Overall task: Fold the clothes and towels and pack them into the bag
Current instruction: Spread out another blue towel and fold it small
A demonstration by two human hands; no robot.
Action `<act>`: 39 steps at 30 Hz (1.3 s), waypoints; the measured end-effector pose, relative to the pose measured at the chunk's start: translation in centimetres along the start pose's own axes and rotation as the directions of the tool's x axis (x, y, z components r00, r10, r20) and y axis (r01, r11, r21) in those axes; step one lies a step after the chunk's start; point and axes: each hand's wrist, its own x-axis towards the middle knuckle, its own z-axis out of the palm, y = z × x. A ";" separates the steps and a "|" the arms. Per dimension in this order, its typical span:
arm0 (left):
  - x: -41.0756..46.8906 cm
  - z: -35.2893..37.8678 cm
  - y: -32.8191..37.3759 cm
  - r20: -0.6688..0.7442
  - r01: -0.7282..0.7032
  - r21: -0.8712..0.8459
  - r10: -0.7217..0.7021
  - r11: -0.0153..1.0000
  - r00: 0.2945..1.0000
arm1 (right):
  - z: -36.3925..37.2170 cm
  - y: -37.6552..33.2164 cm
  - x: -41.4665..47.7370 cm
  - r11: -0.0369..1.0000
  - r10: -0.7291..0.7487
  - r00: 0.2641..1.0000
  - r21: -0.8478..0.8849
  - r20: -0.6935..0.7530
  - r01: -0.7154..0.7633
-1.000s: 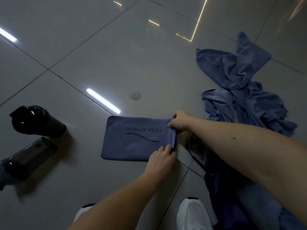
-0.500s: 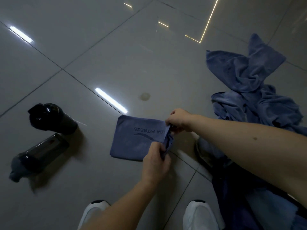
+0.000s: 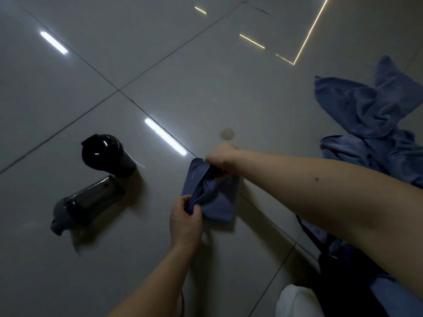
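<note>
A small blue towel (image 3: 217, 202) lies half folded on the grey tiled floor, its right side turned over to the left. My left hand (image 3: 184, 217) pinches its near corner. My right hand (image 3: 220, 157) grips its far corner, the forearm crossing in from the right. A heap of crumpled blue clothes and towels (image 3: 375, 133) lies at the right. A dark bag (image 3: 332, 273) with blue cloth in it sits at the lower right, partly hidden under my right arm.
Two dark bottles are on the left: one (image 3: 107, 155) standing, one (image 3: 87, 203) lying on its side. A white shoe (image 3: 295, 302) shows at the bottom edge. The floor (image 3: 160, 65) is glossy tile with light reflections.
Both hands lifted the towel's right edge and carried it leftward over the printed side, so the towel is now about half as wide. The view shifted, moving everything rightward in frame.
</note>
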 end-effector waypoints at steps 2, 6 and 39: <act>0.5 -0.5 -0.3 -0.003 0.023 -0.006 -0.023 1.000 1.000 | 1.1 -0.5 0.5 1.000 0.010 1.000 0.026 -0.002 -0.010; 1.0 -1.4 -0.7 0.007 0.069 -0.037 -0.069 0.997 0.998 | 2.5 -0.6 1.4 0.999 -0.018 1.000 0.029 -0.007 0.018; 8.2 -0.1 1.6 -0.119 -0.023 0.486 0.093 0.873 0.989 | 5.7 14.3 -2.8 0.235 -0.575 0.768 -0.843 0.281 0.484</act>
